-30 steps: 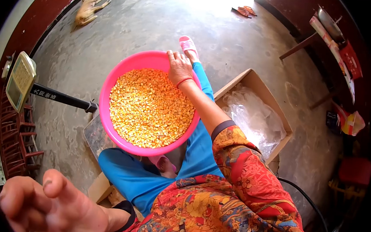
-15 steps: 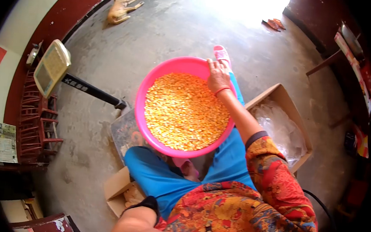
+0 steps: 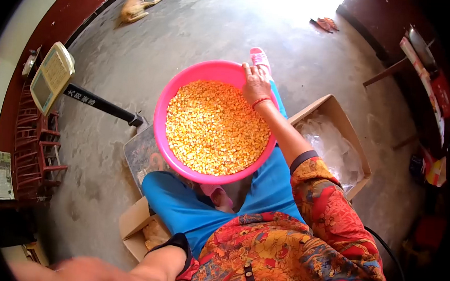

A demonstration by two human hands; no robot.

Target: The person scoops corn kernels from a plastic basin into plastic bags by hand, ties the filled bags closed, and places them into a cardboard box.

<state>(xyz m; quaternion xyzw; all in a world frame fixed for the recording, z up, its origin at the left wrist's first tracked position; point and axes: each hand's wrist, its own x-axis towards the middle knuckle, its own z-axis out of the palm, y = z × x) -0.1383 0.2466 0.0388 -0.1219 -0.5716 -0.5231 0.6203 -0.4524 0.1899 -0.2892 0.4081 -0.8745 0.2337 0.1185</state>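
Observation:
A pink basin (image 3: 160,117) holds a wide layer of yellow corn kernels (image 3: 215,129) and sits over my blue-trousered legs. My right hand (image 3: 256,85) grips the basin's upper right rim, with a red bracelet at the wrist. Low at the bottom left edge, my left hand (image 3: 80,273) is blurred and partly cut off, away from the basin; its fingers cannot be made out.
A platform scale (image 3: 53,78) with a black post stands left. An open carton of clear plastic bags (image 3: 333,147) is at the right, a smaller carton (image 3: 140,228) lower left. Stacked red chairs (image 3: 36,154), a lying dog (image 3: 139,4) and a table (image 3: 389,73) are farther off.
My left hand was raised with spread fingers at the lower left, then dropped out of view, and now shows blurred at the bottom edge. The view has shifted; my right hand stays on the rim.

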